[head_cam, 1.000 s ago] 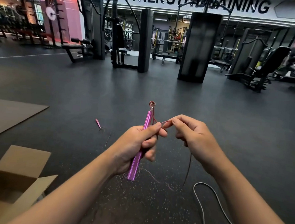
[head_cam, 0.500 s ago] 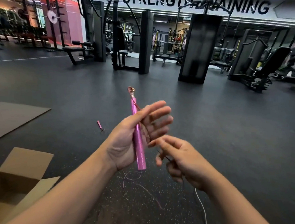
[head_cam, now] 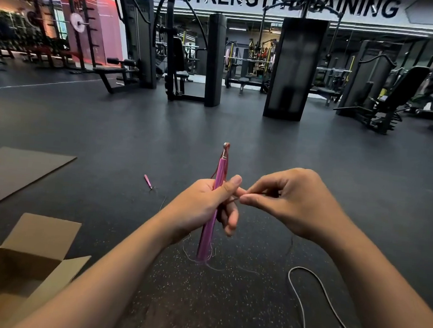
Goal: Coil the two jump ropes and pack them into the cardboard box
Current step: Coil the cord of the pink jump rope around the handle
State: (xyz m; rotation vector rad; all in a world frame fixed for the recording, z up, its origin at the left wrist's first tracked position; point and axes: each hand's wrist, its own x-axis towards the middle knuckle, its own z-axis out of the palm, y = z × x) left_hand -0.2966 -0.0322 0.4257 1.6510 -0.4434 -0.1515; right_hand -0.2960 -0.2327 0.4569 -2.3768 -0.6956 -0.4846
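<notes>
My left hand (head_cam: 207,207) grips a pink jump rope handle (head_cam: 219,174) upright, its metal tip pointing away from me. Just to its right, my right hand (head_cam: 290,200) pinches the thin dark red rope cord (head_cam: 233,201) between thumb and forefinger, close to my left thumb. Loose turns of that cord lie on the floor under the handle. The rope's other pink handle (head_cam: 147,181) lies on the floor farther off, to the left. A white rope (head_cam: 303,297) curls on the floor at the lower right. The open cardboard box (head_cam: 15,272) sits at the lower left.
A flat cardboard sheet (head_cam: 15,174) lies on the dark rubber floor (head_cam: 263,146) beyond the box. Weight machines and benches stand along the back of the gym, far from my hands.
My left hand closed around the pink handle again and tilted it upright. My right hand rose from below and came beside the left thumb, pinching the cord.
</notes>
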